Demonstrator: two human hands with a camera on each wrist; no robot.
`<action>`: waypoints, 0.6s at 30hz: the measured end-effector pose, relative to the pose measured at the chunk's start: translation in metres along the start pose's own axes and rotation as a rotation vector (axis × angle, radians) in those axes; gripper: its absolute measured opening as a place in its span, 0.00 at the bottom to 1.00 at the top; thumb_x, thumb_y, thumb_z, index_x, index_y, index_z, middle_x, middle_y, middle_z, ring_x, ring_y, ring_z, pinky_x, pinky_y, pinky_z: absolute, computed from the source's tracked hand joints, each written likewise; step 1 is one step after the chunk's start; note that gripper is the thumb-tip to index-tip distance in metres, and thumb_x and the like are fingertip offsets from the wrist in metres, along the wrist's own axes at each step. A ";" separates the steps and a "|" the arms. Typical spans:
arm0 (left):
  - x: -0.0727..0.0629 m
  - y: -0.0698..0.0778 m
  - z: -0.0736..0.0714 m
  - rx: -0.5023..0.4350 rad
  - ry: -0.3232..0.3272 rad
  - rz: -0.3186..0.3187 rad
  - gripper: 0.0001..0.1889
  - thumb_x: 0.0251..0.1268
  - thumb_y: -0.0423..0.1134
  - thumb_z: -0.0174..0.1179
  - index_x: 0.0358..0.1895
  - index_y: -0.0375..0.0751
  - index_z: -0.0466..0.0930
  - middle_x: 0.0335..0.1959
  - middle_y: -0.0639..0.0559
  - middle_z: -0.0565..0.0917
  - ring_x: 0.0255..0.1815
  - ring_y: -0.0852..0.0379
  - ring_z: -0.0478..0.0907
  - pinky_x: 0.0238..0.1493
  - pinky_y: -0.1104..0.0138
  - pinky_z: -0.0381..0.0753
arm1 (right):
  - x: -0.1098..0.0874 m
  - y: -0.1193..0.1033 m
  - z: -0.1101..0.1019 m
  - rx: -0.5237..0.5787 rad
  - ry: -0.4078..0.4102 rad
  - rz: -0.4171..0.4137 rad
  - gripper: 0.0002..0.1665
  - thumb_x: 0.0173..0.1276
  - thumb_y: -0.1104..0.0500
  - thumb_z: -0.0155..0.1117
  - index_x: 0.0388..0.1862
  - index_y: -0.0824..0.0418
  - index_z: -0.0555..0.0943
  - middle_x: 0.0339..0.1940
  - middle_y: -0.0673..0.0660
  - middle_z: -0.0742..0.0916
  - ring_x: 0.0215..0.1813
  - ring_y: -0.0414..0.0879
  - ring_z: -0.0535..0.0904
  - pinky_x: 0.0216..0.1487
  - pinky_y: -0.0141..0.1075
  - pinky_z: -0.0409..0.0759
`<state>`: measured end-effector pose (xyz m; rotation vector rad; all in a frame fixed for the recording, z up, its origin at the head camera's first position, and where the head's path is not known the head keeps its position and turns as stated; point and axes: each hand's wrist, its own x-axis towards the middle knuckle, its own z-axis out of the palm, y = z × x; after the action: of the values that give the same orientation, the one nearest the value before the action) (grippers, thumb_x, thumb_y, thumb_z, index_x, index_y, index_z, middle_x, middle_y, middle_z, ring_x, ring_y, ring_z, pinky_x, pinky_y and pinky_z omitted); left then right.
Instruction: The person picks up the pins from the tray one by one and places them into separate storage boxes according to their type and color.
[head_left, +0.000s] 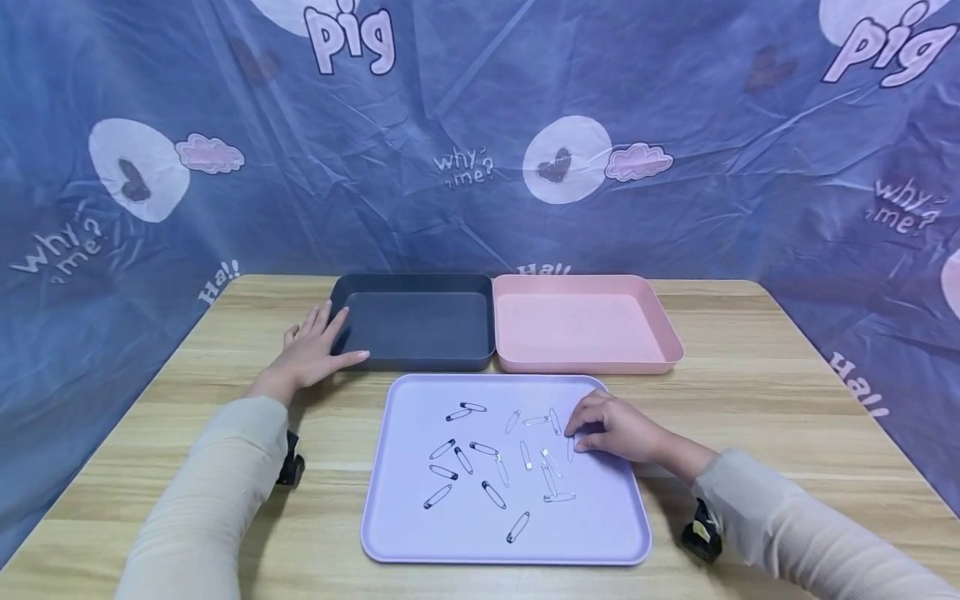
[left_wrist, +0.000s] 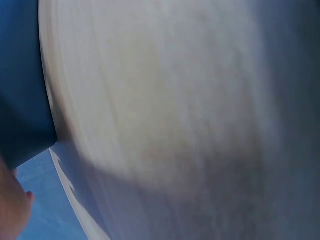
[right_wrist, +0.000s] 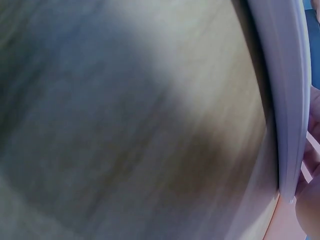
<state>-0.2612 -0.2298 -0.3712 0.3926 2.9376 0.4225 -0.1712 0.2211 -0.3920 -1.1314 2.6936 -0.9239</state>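
Inside the tray's right rim, right fingers touch a safety pin.

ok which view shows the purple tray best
The head view: it shows nearly the whole purple tray, with part of one edge behind the right hand. The right wrist view catches a strip of its outer side; the left wrist view, none I can make out.

Tray free at front-right, pins crowding middle, dark bin, pink bin behind
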 end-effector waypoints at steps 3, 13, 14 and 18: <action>0.001 -0.001 0.001 0.001 0.003 0.003 0.49 0.49 0.72 0.39 0.67 0.47 0.31 0.66 0.41 0.29 0.65 0.41 0.27 0.54 0.41 0.32 | 0.000 0.001 0.000 0.000 -0.001 0.000 0.10 0.44 0.63 0.69 0.29 0.56 0.82 0.31 0.43 0.80 0.39 0.40 0.71 0.43 0.34 0.68; 0.002 -0.001 0.003 -0.007 0.009 -0.001 0.50 0.48 0.72 0.40 0.68 0.43 0.34 0.66 0.39 0.30 0.65 0.41 0.27 0.55 0.41 0.33 | 0.002 0.003 0.002 0.002 0.000 -0.053 0.07 0.44 0.65 0.68 0.25 0.55 0.82 0.27 0.42 0.80 0.35 0.37 0.72 0.40 0.33 0.69; 0.002 -0.001 0.003 -0.009 0.009 -0.001 0.50 0.49 0.71 0.40 0.68 0.43 0.34 0.66 0.39 0.30 0.65 0.41 0.27 0.55 0.41 0.33 | 0.002 0.003 0.002 0.008 -0.001 -0.057 0.07 0.45 0.65 0.68 0.24 0.55 0.82 0.27 0.42 0.80 0.34 0.37 0.73 0.40 0.33 0.69; 0.002 -0.001 0.005 -0.011 0.007 -0.003 0.50 0.49 0.71 0.40 0.68 0.43 0.34 0.66 0.39 0.30 0.65 0.42 0.27 0.55 0.41 0.32 | 0.001 0.002 0.002 0.025 -0.026 -0.044 0.07 0.46 0.65 0.67 0.22 0.54 0.81 0.25 0.41 0.79 0.32 0.37 0.72 0.39 0.33 0.69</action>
<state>-0.2623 -0.2285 -0.3762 0.3867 2.9406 0.4396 -0.1724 0.2200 -0.3948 -1.1937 2.6396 -0.9389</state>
